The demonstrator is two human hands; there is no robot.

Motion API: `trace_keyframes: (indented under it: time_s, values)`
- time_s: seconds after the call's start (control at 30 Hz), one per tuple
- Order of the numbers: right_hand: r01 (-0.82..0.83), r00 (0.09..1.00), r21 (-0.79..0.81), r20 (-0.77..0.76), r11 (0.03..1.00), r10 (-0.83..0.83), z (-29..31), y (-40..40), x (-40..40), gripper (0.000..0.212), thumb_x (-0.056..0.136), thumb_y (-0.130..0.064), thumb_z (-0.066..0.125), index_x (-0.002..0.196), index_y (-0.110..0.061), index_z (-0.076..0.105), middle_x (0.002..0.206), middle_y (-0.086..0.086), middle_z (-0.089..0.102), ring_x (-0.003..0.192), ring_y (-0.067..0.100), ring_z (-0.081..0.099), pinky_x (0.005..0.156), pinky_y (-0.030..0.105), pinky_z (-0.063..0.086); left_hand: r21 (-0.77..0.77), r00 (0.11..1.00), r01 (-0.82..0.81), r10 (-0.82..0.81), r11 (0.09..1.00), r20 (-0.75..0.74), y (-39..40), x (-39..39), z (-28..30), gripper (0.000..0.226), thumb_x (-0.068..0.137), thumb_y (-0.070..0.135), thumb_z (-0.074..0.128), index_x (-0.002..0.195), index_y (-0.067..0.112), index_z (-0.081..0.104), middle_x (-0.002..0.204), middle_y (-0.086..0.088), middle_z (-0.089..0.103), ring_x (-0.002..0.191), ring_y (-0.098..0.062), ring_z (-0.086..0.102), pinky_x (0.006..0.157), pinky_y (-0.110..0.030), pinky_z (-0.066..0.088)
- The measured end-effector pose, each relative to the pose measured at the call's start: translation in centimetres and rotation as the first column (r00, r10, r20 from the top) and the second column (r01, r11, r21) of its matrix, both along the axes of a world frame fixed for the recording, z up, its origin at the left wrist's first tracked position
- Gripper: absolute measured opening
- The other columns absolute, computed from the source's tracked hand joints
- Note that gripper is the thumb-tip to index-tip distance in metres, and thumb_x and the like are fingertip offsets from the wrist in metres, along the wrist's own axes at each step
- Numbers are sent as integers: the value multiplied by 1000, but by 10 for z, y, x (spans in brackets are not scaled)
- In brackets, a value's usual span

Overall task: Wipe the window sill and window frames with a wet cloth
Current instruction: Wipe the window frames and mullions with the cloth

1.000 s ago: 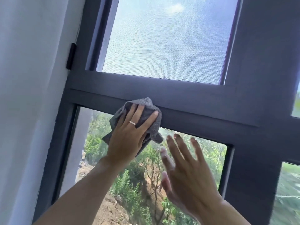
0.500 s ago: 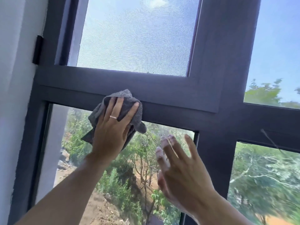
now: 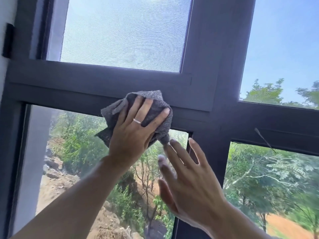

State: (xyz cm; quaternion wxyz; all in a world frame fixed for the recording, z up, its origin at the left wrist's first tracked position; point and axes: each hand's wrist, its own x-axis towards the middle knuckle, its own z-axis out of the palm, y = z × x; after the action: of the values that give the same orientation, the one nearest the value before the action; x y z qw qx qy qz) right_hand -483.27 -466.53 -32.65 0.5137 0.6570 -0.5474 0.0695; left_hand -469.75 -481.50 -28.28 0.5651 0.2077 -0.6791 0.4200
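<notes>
A grey cloth (image 3: 156, 102) is bunched against the dark grey horizontal bar of the window frame (image 3: 69, 94). My left hand (image 3: 136, 131), a ring on one finger, presses the cloth flat onto that bar with straight, spread fingers. My right hand (image 3: 186, 178) is lower and to the right, fingers straight and spread, over the lower pane near the vertical frame post (image 3: 207, 152). It holds nothing; whether it touches the glass I cannot tell.
A mesh screen pane (image 3: 124, 31) fills the upper sash. A black hinge block (image 3: 7, 40) sits on the left frame edge by the white wall (image 3: 4, 11). A thin twig (image 3: 265, 142) hangs at the right lower pane. Trees and earth lie outside.
My left hand has slid the cloth rightward along the horizontal bar toward the vertical post. The view has shifted right too. My right hand stays spread below it.
</notes>
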Motion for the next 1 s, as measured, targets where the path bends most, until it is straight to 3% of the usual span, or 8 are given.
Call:
trace_keyframes:
  time_s: [0.13, 0.27, 0.43, 0.57, 0.67, 0.77, 0.87, 1.0]
  values:
    - [-31, 998, -61, -55, 998, 28, -2, 11, -11, 49, 89, -44, 44, 121, -12, 63, 134, 17, 54, 125, 31, 43, 110, 56, 23, -18, 992, 90, -88, 996, 92, 21, -26, 3, 46, 106, 44, 19, 146, 32, 39, 149, -12, 36, 140, -32, 30, 113, -52, 22]
    - [-31, 996, -96, -82, 995, 23, -5, 26, -26, 49, 88, -44, 47, 124, -12, 56, 133, 16, 55, 124, 31, 44, 109, 56, 26, 30, 998, -24, 22, 999, 61, 0, 5, -7, 46, 105, 43, 23, 149, 31, 30, 150, -16, 32, 139, -37, 29, 118, -53, 14]
    - [48, 995, -153, -77, 987, -60, 7, 43, -40, 49, 90, -40, 46, 127, -10, 58, 134, 13, 54, 125, 31, 48, 110, 54, 32, 29, 994, 86, -88, 996, 66, 35, -40, 0, 48, 101, 40, 39, 148, 30, 36, 151, -15, 31, 142, -35, 25, 117, -53, 11]
    - [37, 993, -192, -101, 981, -57, 12, 56, -54, 48, 91, -36, 45, 128, -8, 60, 138, 17, 53, 127, 33, 48, 109, 55, 35, 62, 999, 44, -46, 997, 30, 26, -24, -16, 47, 103, 43, 27, 148, 32, 32, 150, -16, 35, 142, -35, 25, 118, -51, 11]
    - [117, 983, -230, -113, 966, -146, 7, 65, -72, 53, 92, -35, 45, 134, -5, 57, 147, 21, 45, 135, 36, 44, 111, 57, 32, 73, 995, 79, -83, 994, 51, 31, -25, -18, 46, 103, 40, 30, 148, 30, 34, 149, -17, 37, 141, -38, 28, 117, -54, 13]
    - [211, 969, -270, -71, 940, -238, -1, 67, -80, 61, 93, -37, 43, 139, 1, 50, 152, 24, 37, 141, 36, 38, 113, 58, 26, 7, 980, 130, -130, 991, 150, 38, -40, -18, 52, 95, 33, 46, 147, 29, 37, 149, -12, 43, 142, -33, 30, 115, -54, 21]
    - [267, 958, -236, -41, 935, -284, -6, 68, -83, 66, 92, -39, 42, 143, 3, 43, 153, 25, 34, 143, 36, 33, 115, 58, 23, -20, 971, 145, -139, 989, 194, 30, -35, -42, 48, 98, 29, 42, 146, 28, 38, 143, -11, 49, 139, -32, 35, 116, -52, 21]
    - [294, 952, -194, -27, 936, -305, -9, 60, -84, 68, 94, -37, 38, 145, 8, 30, 153, 29, 30, 146, 39, 25, 118, 57, 18, 28, 954, 145, -147, 989, 259, 32, -34, -40, 53, 96, 26, 39, 149, 26, 33, 147, -9, 43, 142, -31, 31, 114, -51, 25]
